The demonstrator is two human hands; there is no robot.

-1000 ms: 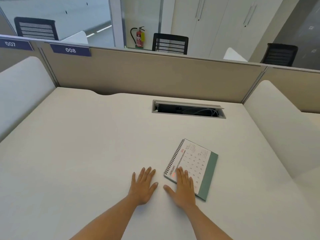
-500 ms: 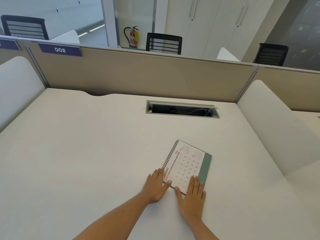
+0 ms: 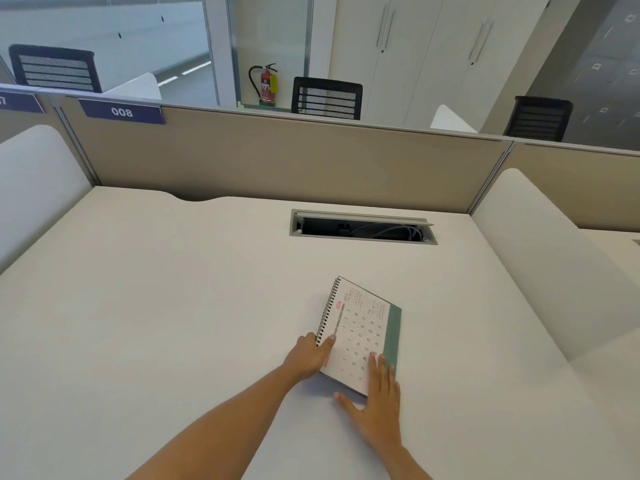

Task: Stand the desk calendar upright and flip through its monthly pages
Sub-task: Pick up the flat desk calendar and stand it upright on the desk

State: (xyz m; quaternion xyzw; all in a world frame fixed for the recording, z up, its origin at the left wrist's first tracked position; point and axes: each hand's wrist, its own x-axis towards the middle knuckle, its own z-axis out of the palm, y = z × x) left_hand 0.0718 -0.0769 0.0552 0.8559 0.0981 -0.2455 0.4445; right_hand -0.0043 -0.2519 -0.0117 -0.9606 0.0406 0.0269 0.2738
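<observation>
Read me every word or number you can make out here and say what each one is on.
"008": on the blue sign on the partition.
"2026": red, on the calendar page by the spiral.
Calendar date numbers and small month grids: too small to read reliably.
Second blue sign at far left: cut off, unreadable.
Fire extinguisher label: too blurred.

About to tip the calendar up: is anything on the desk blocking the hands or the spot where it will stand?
Nothing visible. Both the left hand and right hand already touch the flat white spiral-bound desk calendar, and the white desk around it is bare.
</observation>
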